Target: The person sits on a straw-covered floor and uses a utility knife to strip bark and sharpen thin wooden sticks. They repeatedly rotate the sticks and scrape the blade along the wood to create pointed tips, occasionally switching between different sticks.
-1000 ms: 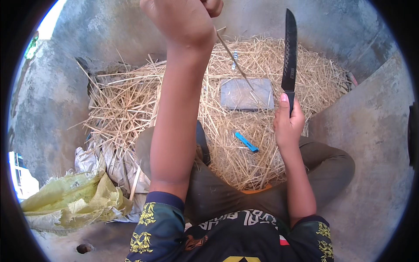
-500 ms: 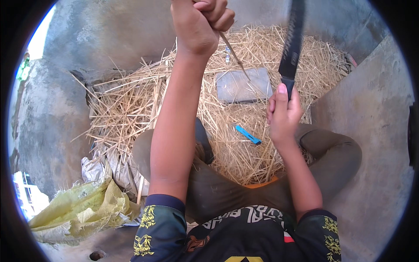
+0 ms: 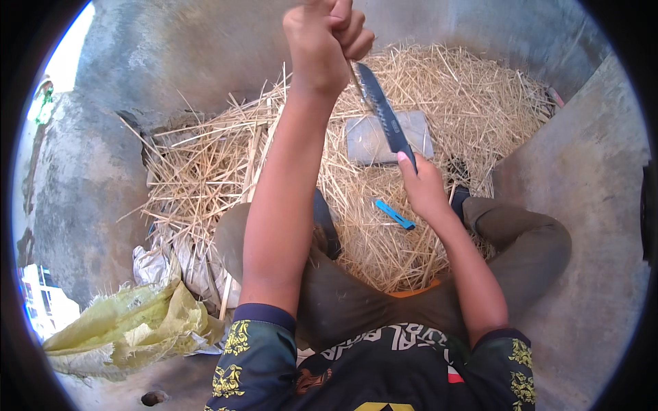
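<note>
My left hand (image 3: 330, 42) is raised at the top of the view, its fingers closed round a thin stick (image 3: 355, 77) that slants down toward me. In my right hand (image 3: 423, 183) is the dark handle of a knife with a long black blade (image 3: 384, 109). The blade points up and to the left, with its edge beside the stick; whether they touch I cannot tell. Beneath the knife a flat grey block (image 3: 415, 133) lies on the straw. A blue box cutter (image 3: 395, 214) rests on the straw between my legs.
Dry straw-like strips (image 3: 480, 96) cover the ground, thickly heaped at the left. A grey concrete wall (image 3: 199, 48) curves around me. Beside my left leg lies a torn yellowish woven sack (image 3: 137, 322). My folded legs (image 3: 528, 236) border the straw.
The knife has swung left and down from upright at the right, over to the stick. My left hand is slightly lower and further right, still gripping the stick.
</note>
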Demonstrator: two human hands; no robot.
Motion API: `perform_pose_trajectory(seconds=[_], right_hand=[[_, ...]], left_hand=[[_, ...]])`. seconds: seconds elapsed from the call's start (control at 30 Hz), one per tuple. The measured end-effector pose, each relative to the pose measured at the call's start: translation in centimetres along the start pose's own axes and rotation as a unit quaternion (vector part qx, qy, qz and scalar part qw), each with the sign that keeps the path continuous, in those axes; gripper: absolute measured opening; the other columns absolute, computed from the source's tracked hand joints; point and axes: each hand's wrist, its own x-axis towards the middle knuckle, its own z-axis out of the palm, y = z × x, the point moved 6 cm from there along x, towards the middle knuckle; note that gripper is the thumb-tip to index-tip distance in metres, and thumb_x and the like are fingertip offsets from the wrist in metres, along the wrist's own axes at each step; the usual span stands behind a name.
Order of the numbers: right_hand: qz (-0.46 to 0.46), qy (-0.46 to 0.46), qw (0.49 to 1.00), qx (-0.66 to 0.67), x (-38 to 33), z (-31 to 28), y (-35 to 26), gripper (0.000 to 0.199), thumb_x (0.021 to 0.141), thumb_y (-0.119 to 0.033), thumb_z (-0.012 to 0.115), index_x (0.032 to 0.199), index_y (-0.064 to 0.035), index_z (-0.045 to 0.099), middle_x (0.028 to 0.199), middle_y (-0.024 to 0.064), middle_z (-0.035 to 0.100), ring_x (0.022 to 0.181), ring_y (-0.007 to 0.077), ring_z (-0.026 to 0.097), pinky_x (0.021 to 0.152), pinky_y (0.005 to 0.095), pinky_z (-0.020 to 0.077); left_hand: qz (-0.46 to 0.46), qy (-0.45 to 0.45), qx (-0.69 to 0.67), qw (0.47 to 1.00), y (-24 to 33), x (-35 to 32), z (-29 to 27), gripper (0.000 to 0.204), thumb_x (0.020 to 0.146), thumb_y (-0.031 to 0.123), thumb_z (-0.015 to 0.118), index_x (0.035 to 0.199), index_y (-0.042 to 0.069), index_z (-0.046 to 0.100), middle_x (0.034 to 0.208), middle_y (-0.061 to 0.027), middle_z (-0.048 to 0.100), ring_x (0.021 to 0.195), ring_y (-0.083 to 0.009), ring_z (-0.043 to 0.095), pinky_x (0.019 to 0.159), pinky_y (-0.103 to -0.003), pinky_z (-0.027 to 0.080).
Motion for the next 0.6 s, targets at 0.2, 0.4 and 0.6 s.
perform_pose_trajectory(seconds=[0.2,0.4,0.6], right_hand=[[-0.064,0.07,0.994,0.052,-0.6,-4.6,-6.0,0.028,0.105,-0.026,0.05,0.091,-0.0025,0.057,0.062,0.0044,0.056,0.053,0.013,0.055,0.05,0.035,0.0431],[-0.023,-0.029,0.991,-0.127,0.1,-1.1,-0.3,0.029,0.103,-0.027,0.052,0.093,-0.0003,0.058,0.064,0.0203,0.062,0.057,0.035,0.064,0.052,0.0434,0.0466],[-0.081,0.14,0.98,0.112,-1.4,-5.0,-5.4,0.033,0.102,-0.03,0.053,0.095,0.0016,0.058,0.071,0.0205,0.065,0.061,0.0335,0.067,0.054,0.0437,0.0482]], left_hand=[[-0.001,0.014,-0.002,1.0,1.2,-0.3,-0.8,0.073,0.091,0.082,0.033,0.055,0.02,0.019,0.05,0.0068,0.015,0.044,-0.0099,0.012,0.043,-0.028,0.012],[-0.052,-0.017,0.093,0.994,0.5,-0.5,0.5,0.077,0.081,0.091,0.036,0.057,0.02,0.018,0.055,0.007,0.01,0.05,-0.0106,0.007,0.047,-0.029,0.008],[-0.03,-0.011,0.073,0.997,1.2,-0.4,1.5,0.078,0.08,0.092,0.035,0.057,0.019,0.017,0.055,0.008,0.011,0.05,-0.0101,0.007,0.047,-0.029,0.008]])
